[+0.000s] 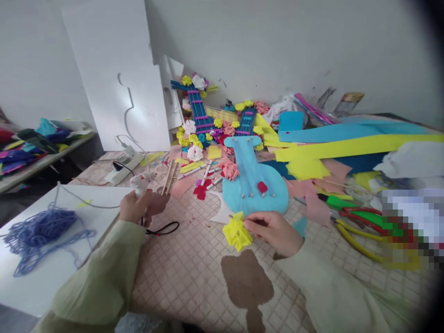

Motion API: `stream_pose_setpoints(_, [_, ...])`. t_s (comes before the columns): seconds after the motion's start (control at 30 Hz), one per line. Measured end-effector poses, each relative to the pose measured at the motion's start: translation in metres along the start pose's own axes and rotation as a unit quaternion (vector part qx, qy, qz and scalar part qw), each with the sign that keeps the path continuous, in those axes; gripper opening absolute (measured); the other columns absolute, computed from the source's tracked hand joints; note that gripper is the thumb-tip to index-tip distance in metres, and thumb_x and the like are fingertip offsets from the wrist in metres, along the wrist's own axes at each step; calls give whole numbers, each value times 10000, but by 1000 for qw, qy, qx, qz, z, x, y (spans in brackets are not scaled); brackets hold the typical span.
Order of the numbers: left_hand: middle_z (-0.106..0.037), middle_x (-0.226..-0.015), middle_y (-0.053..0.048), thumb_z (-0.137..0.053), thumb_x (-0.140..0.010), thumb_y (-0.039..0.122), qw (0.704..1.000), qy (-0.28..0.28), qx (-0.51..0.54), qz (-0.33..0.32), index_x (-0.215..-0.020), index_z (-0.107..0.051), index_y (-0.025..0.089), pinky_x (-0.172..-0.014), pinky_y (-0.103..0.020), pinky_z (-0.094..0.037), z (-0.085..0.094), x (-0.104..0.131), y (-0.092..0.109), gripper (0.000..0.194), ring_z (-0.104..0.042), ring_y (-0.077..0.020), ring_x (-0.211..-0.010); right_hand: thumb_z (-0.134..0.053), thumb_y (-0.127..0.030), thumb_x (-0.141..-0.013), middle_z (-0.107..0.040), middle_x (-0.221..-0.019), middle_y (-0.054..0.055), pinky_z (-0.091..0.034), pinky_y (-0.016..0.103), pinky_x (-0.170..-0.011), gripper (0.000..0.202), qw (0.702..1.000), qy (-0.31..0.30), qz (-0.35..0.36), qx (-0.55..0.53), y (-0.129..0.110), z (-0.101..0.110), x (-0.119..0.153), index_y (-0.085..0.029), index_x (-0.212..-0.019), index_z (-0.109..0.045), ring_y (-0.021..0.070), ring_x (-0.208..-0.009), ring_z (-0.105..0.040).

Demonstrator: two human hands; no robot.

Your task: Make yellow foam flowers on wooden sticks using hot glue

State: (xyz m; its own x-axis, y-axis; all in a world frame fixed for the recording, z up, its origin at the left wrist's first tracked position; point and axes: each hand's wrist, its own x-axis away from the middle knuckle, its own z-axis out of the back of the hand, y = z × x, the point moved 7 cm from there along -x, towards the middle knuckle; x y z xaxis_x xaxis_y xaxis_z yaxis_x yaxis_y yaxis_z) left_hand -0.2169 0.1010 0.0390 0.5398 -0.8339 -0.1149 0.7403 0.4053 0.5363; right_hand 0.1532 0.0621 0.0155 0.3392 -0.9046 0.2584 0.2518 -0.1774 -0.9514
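Observation:
My right hand pinches the edge of a yellow crepe-paper flower above the table. Just beyond it lies a light blue guitar-shaped cutout with a pink paper flower on its left edge and a small red piece on its body. My left hand is wrapped round a white glue gun, held upright on the left. The hand hides much of its handle. A black cord loop lies to the right of that hand.
Blue yarn rests on a white board at left, near a power strip. Two flower-covered guitars lean at the back. Markers and paper scraps lie mid-table. Yellow-handled pliers and paper strips occupy the right.

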Motion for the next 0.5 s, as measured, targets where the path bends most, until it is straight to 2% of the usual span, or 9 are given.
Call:
stream_pose_setpoints(0.13, [-512, -485, -66, -498, -667, 458, 998, -24, -55, 6, -522, -511, 171, -476, -294, -353, -6, -7, -7, 322, -553, -277, -617, -540, -328, -705, -427, -505, -49, -237, 200, -401, 232, 1000, -1, 5, -5, 3, 0, 0, -119, -756, -626, 59, -442, -336])
stream_pose_setpoints(0.27, [-559, -580, -76, -538, -645, 448, 994, -42, -93, -28, -558, -547, 164, -548, -319, -390, 5, -3, -7, 297, -566, -280, -675, -552, -313, -697, -412, -482, -57, -237, 199, -395, 212, 1000, -6, 10, -20, 2, -3, 1, -123, -750, -629, 57, -432, -331])
stream_pose_setpoints(0.33, [-589, -696, -94, -559, -635, 448, 992, -38, -110, -52, -669, -588, 151, -637, -355, -412, 18, 5, -5, 301, -566, -287, -738, -558, -305, -692, -411, -479, -58, -233, 197, -392, 196, 1000, -8, 9, -28, 1, -3, 1, -126, -729, -626, 54, -429, -329])
stream_pose_setpoints(0.4, [-585, -850, -129, -569, -635, 467, 989, -12, -125, -79, -859, -588, 124, -754, -398, -405, 34, 21, 1, 410, -549, -301, -824, -564, -298, -691, -421, -485, -56, -236, 195, -393, 184, 999, -8, 6, -32, 1, -3, 2, -126, -719, -623, 52, -432, -337])
stream_pose_setpoints(0.47, [-527, -1014, -144, -512, -694, 475, 987, 25, -120, -106, -1061, -503, 131, -841, -414, -377, 50, 46, 14, 504, -520, -292, -898, -570, -293, -692, -436, -490, -52, -244, 193, -398, 181, 999, -9, 3, -36, 1, -3, 1, -125, -734, -624, 53, -439, -353])
stream_pose_setpoints(0.5, [-510, -1035, -137, -484, -723, 472, 983, 61, -100, -138, -1097, -481, 151, -839, -413, -384, 59, 62, 25, 492, -519, -281, -891, -573, -293, -693, -438, -489, -52, -245, 193, -399, 184, 999, -11, 2, -38, 2, -2, 1, -124, -744, -625, 53, -441, -358])
